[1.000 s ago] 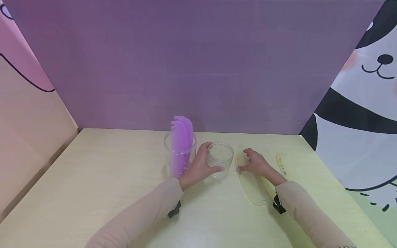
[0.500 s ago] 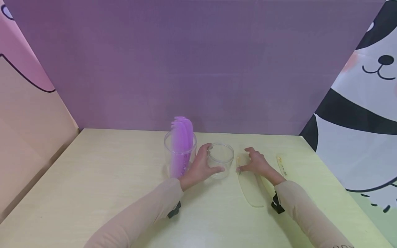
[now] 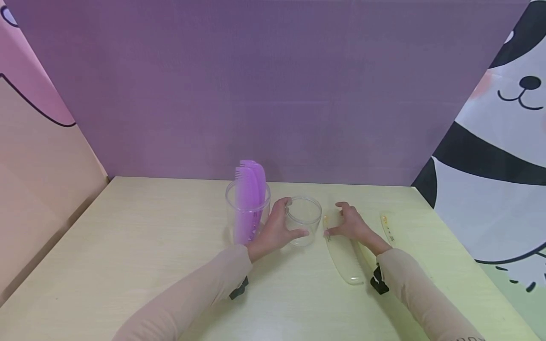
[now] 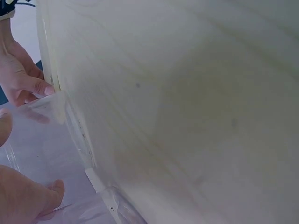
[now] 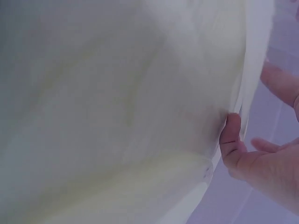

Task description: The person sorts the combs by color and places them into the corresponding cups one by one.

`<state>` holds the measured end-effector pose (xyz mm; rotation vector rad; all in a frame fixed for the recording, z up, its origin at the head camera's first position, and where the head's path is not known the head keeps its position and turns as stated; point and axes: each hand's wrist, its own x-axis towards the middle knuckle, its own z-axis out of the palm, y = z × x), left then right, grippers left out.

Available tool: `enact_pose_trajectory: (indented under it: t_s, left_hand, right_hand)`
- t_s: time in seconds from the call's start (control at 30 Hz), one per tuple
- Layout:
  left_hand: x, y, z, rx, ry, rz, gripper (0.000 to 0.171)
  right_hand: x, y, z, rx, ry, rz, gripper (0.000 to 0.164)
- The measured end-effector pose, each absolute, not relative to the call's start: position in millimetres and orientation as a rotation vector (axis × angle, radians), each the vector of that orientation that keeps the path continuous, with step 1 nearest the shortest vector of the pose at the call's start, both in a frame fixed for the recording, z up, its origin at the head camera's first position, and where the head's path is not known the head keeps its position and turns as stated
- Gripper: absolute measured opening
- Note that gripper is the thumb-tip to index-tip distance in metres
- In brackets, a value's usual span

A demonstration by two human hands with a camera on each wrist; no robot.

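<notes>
Left hand [image 3: 276,231] — around a clear cup [image 3: 307,218]

Long beige slvs [image 3: 200,286] w/ blk wrist pcs [image 3: 378,281] at both cuffs [image 3: 240,258], dk lettering [image 3: 471,339] on R slv [image 3: 426,296].

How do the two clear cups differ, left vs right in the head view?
Contents: the left cup holds upright purple combs; none show in the right cup.
Size: the left cup looks taller and wider than the right cup.
Handling: the left hand grips the right cup, not the left cup.
Shared: both are transparent, round-rimmed and upright on the table.
</notes>
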<state>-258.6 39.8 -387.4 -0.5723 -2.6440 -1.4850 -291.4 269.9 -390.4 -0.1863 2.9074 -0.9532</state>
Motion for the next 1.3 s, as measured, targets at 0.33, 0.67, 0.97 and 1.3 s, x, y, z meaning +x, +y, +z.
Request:
enact_pose_trajectory:
  t_s: [0.33,0.67,0.97,1.3]
  left_hand:
    - [-259.1,39.8,-388.2,-0.567,-2.646,-1.485,0.091]
    - [-258.2,38.6,-388.6,-0.588,-2.642,-1.501,0.09]
    - [-258.9,38.6,-387.6,-0.587,-2.647,-1.514,0.09]
    - [-257.7,39.1,-386.4,-0.598,-2.645,-1.486,0.089]
  right_hand:
    - [-291.5,277.1,-386.2,-0.079,2.791,-1.152,0.072]
    - [-290.2,280.2,-379.2,-0.056,2.742,-1.322,0.059]
    - [-290.6,284.5,-375.5,-0.064,2.76,-1.415,0.056]
    - [-287.3,285.9,-364.0,0.004,2.688,-1.598,0.051]
